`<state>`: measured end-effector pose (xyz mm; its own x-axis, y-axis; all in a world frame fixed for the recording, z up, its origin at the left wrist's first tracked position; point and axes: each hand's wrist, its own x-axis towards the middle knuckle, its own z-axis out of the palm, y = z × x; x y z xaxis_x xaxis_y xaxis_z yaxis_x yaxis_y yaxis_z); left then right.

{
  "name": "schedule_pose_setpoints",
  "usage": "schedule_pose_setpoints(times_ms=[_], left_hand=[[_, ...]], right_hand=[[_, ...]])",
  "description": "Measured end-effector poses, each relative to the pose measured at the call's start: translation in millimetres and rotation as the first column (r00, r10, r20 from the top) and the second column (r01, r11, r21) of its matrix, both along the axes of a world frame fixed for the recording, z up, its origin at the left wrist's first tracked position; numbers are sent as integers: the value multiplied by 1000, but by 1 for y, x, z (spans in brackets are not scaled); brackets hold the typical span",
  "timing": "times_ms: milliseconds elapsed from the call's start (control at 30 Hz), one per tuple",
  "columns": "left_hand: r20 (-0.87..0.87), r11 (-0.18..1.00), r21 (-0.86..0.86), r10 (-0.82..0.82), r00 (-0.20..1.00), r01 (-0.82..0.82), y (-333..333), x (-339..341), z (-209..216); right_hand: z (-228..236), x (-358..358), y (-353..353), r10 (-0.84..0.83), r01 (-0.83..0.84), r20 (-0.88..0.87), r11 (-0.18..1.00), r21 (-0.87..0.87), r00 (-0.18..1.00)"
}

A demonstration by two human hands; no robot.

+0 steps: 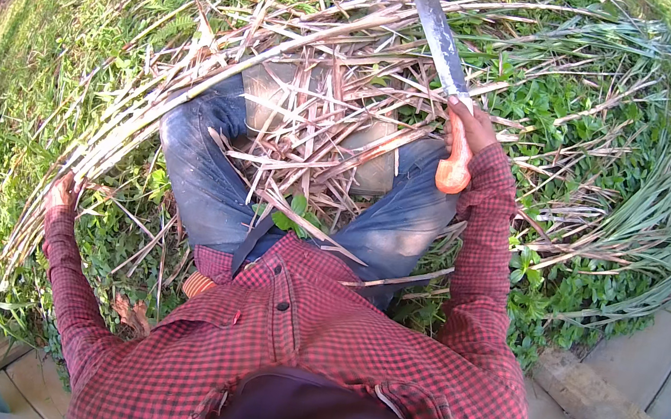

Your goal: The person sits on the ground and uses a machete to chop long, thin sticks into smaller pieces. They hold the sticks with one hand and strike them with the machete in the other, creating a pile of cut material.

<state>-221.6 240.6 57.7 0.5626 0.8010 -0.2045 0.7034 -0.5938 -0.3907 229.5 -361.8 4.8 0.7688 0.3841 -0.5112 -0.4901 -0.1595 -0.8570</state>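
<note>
My right hand [473,128] is closed round the upper part of the orange wooden handle of a machete [443,42]. Its worn grey blade points up and to the left, over the dry strips on the ground. Out to the left, my left hand [64,191] grips a bundle of long pale stalks [114,141]. The stalks run up and to the right across my left knee, toward the blade's far side. Between my legs lies a heap of cut, dry, split pieces [305,126], partly covering my boots.
Green long-leaved stalks [647,206] lie on the right among low leafy plants. Grass [56,34] spreads along the left. At the lower right a concrete beam [602,410] rests by paving slabs [656,348]. An orange striped thing [199,285] shows beside my left hip.
</note>
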Motion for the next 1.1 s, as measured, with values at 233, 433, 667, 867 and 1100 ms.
schedule_pose_setpoints(times_ms=[233, 433, 667, 867, 1100], left_hand=[[460, 910, -311, -106, 881, 272, -50, 46, 15], [447, 936, -326, 30, 894, 131, -63, 91, -7], [522, 941, -281, -17, 853, 190, -43, 78, -29], [503, 927, -332, 16, 864, 176, -50, 81, -23], [492, 935, -325, 40, 870, 140, -42, 82, -29]], right_hand=[[-11, 10, 19, 14, -13, -37, 999, 46, 999], [-20, 40, 27, -219, 220, -23, 973, 72, 976], [-11, -39, 62, 10, -10, 24, 1000, 23, 1000], [-13, -15, 27, 2, 20, -151, 990, 139, 989], [-15, -61, 81, 134, -125, -84, 986, 107, 987]])
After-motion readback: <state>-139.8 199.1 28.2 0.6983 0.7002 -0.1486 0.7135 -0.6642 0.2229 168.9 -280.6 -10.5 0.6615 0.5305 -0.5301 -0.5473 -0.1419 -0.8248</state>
